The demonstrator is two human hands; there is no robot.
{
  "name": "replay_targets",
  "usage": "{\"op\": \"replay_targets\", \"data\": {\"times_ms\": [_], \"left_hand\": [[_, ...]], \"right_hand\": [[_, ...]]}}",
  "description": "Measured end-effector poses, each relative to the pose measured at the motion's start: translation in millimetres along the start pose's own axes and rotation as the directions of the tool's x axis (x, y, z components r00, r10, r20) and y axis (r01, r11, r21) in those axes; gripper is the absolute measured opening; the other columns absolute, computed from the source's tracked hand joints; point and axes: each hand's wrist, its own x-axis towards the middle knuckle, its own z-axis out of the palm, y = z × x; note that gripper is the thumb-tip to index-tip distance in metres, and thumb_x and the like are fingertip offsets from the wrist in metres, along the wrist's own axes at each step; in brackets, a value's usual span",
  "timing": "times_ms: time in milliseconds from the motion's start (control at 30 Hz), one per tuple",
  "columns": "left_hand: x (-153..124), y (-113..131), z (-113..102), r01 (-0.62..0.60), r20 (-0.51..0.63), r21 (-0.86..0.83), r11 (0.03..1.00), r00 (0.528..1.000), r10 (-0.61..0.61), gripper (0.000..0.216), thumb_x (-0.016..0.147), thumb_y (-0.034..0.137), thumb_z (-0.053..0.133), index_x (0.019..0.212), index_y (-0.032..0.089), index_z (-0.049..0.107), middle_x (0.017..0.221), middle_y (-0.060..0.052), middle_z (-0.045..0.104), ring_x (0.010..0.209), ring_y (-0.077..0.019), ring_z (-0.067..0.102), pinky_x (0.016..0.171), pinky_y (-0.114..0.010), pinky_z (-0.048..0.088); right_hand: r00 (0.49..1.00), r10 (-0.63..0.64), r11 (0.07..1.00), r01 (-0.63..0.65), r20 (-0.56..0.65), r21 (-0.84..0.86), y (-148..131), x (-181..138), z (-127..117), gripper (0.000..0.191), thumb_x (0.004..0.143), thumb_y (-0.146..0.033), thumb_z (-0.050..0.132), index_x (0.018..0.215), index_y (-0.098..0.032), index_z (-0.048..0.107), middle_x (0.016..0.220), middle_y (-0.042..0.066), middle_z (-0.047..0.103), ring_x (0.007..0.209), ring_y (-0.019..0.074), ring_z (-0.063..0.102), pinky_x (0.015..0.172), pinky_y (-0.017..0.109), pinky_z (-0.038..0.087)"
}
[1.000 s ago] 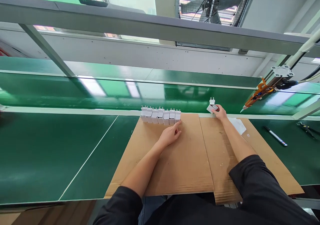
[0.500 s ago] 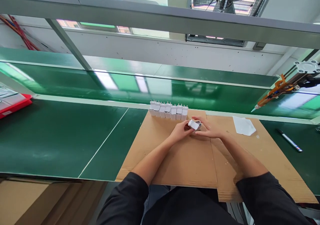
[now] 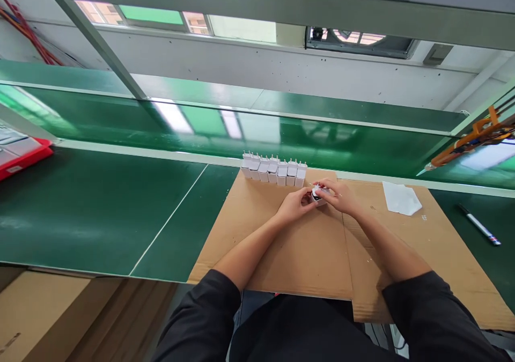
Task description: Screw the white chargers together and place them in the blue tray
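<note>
A small white plug charger (image 3: 320, 201), with a dark inside showing at its top, is held between both hands over the cardboard. My left hand (image 3: 296, 205) grips its left side between thumb and fingers. My right hand (image 3: 338, 196) is closed on it from the right, fingers over the top at a small white part. The fingers partly hide how that part sits. Behind my left hand, several similar white plug chargers (image 3: 273, 171) stand in a row, their metal pins pointing up.
Cardboard sheets (image 3: 298, 260) cover part of the green bench (image 3: 104, 217). To the right lie white paper (image 3: 402, 198) and a marker pen (image 3: 478, 224). An orange dispensing tool (image 3: 462, 150) hangs at the right. A red tray (image 3: 30, 158) stands far left.
My right hand has moved its fingers over the top of the charger, which now shows its dark inside. The white part has shifted under those fingers. The camera view has tilted slightly.
</note>
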Motion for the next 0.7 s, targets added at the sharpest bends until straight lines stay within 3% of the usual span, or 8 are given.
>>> {"op": "replay_targets", "data": {"times_ms": [233,600,700], "left_hand": [[-0.4,-4.2,-1.5,0.012,-0.002,-0.049,0.999,1.000,-0.012,0.040,0.080,0.029,0.065,0.118,0.016,0.061,0.099,-0.004,0.073,0.081,-0.0141,0.070,0.083,-0.026,0.056],[-0.2,-6.4,-2.1,0.017,-0.018,-0.035,0.999,1.000,-0.018,0.041,0.080,0.031,0.065,0.118,0.016,0.062,0.103,-0.006,0.073,0.086,-0.0162,0.070,0.085,-0.028,0.056],[2.3,-8.1,-2.8,-0.002,-0.019,-0.018,1.000,1.000,0.001,0.039,0.081,0.031,0.065,0.117,0.017,0.060,0.102,-0.006,0.073,0.086,-0.0168,0.070,0.084,-0.028,0.055]], "right_hand": [[0.992,-0.092,0.995,0.088,0.090,0.046,3.7,0.4,-9.3,0.035,0.092,-0.044,0.053,0.115,-0.022,0.068,0.108,0.006,0.071,0.094,0.0192,0.065,0.083,0.032,0.050],[0.999,-0.033,0.996,0.032,0.011,0.086,11.2,0.3,4.5,0.033,0.087,-0.044,0.061,0.109,-0.022,0.068,0.106,0.005,0.072,0.093,0.0195,0.066,0.083,0.034,0.052],[0.999,-0.002,0.995,-0.002,0.039,0.102,13.3,3.6,2.9,0.034,0.085,-0.046,0.062,0.108,-0.021,0.068,0.104,0.005,0.072,0.093,0.0200,0.066,0.083,0.035,0.054]]}}
